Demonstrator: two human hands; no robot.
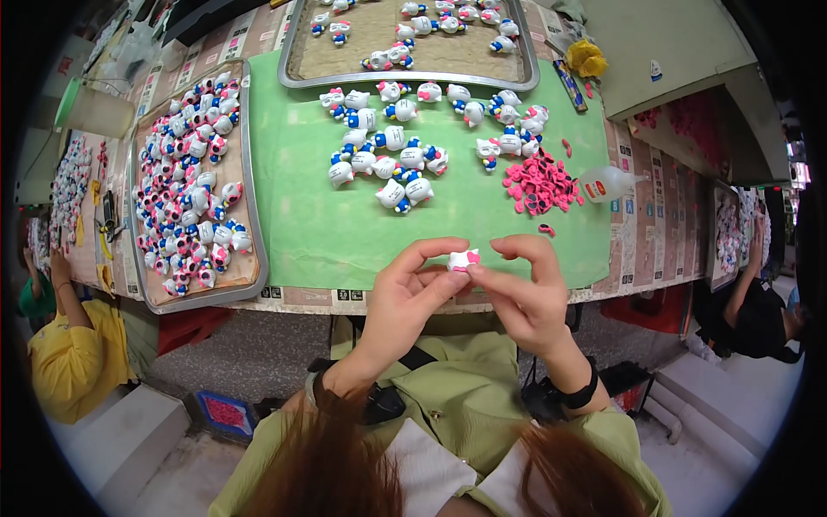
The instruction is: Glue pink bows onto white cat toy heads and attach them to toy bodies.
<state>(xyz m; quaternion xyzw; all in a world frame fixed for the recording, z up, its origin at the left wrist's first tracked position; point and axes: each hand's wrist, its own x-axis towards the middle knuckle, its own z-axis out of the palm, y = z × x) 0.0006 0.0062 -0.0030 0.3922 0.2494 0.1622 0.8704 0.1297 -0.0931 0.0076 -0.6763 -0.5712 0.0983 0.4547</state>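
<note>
White figurine (pixel 463 259) is clamped by the left hand (pixel 403 295), the right hand's grip (pixel 536 300) unclear, while figurines (pixel 205 200) crowd a metal tray (pixel 233 274).

The white figure piece (pixel 461 258) looks like smooth plastic; the left tray (pixel 208 298) and far tray (pixel 413 84), shiny metal; the green sheet (pixel 297 215), matt; the right bottle (pixel 618 178), translucent plastic.
</note>
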